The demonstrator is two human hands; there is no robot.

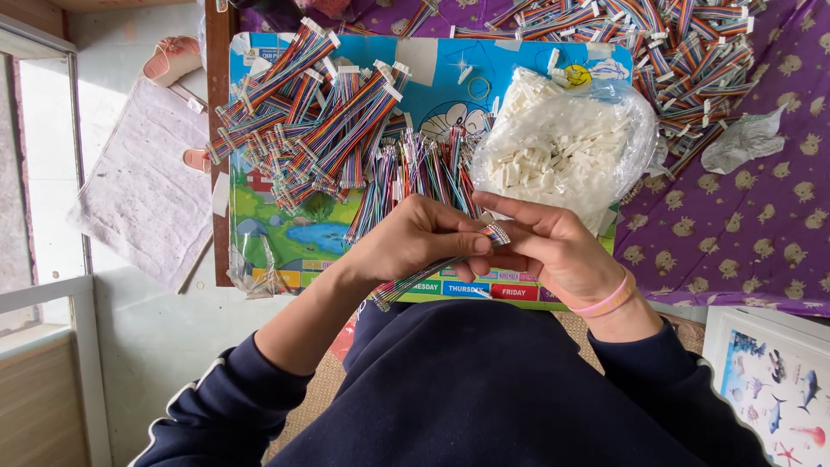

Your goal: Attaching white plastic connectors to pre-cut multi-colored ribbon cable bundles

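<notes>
My left hand [415, 238] and my right hand [553, 246] meet just above my lap, at the near edge of a colourful picture board [285, 229]. Both pinch one multicoloured ribbon cable [432, 270]; its end [495, 233] sticks up between the fingertips and the rest trails down to the left. A pink band is on my right wrist. Just beyond my hands lie loose ribbon cables [333, 130] and a clear plastic bag of small white connectors [562, 143].
A big heap of finished cables [683, 52] lies on a purple patterned cloth [743, 233] at the far right. A crumpled bag [743, 138] is beside it. A grey mat [143, 186] and sandals lie on the floor at left. A sea-animal poster [774, 389] is at the lower right.
</notes>
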